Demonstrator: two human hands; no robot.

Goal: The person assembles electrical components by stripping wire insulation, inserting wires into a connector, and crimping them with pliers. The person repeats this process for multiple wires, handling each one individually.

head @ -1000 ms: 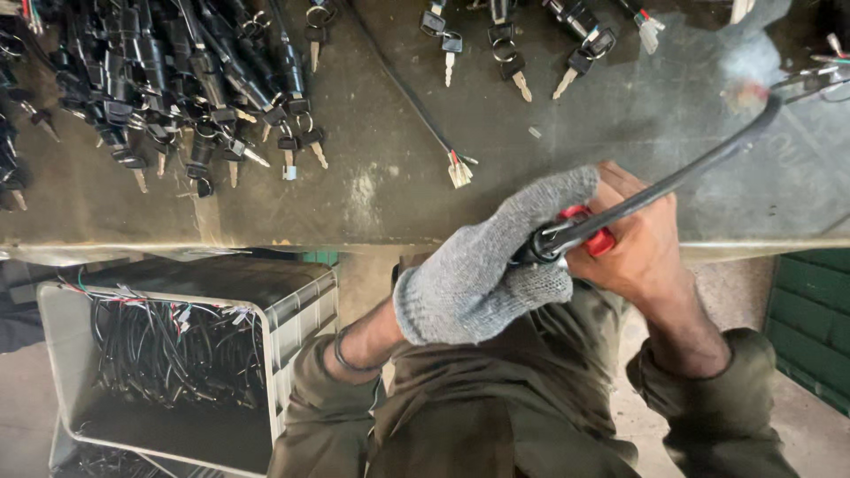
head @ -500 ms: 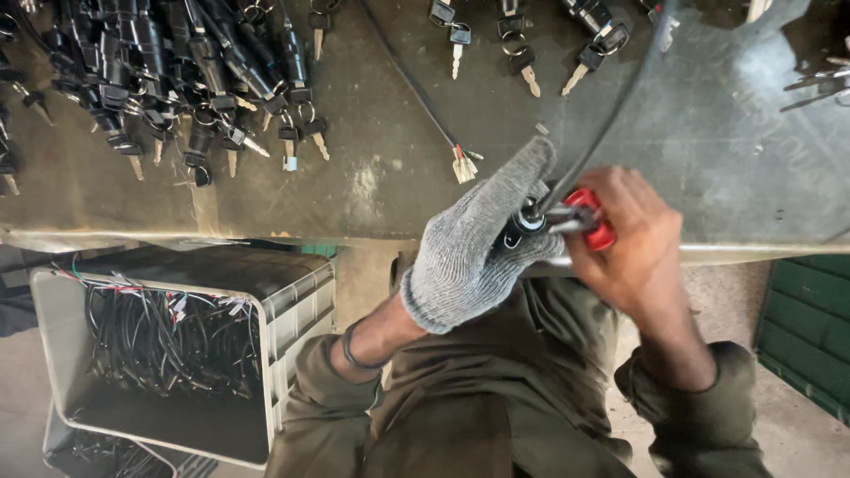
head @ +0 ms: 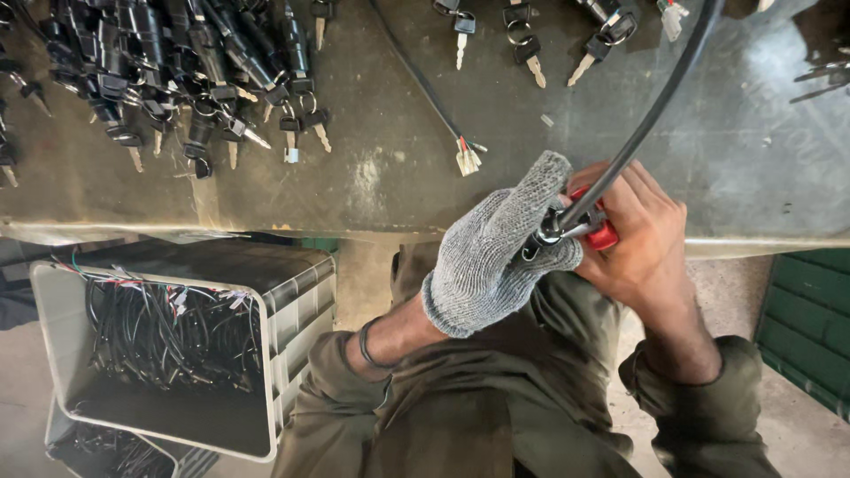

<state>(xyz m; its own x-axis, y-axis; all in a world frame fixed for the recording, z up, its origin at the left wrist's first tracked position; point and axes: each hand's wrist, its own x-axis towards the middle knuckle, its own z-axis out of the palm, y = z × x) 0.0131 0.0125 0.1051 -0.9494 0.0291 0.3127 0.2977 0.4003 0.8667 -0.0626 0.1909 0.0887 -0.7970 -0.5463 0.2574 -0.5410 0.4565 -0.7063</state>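
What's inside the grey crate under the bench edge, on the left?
The grey crate holds a tangle of black cables with coloured wire ends near its top edge. The crate's bottom is hidden under them. A second bin below is mostly covered.

Worn workbench (head: 372, 177) spans upper frame, surface stained and scuffed. Heap of black key-switch cables with keys (head: 168, 71) on bench, far left part. Few loose keys on rings (head: 531, 44) at bench's far edge, centre. Thin black lead with white plug (head: 467, 159) lying on bench middle. Grey plastic crate (head: 292, 301) below bench's near edge, left side, holding tangled black wires (head: 168, 332). Green crate (head: 810, 327) below bench, right side. Concrete floor (head: 367, 279) under bench.
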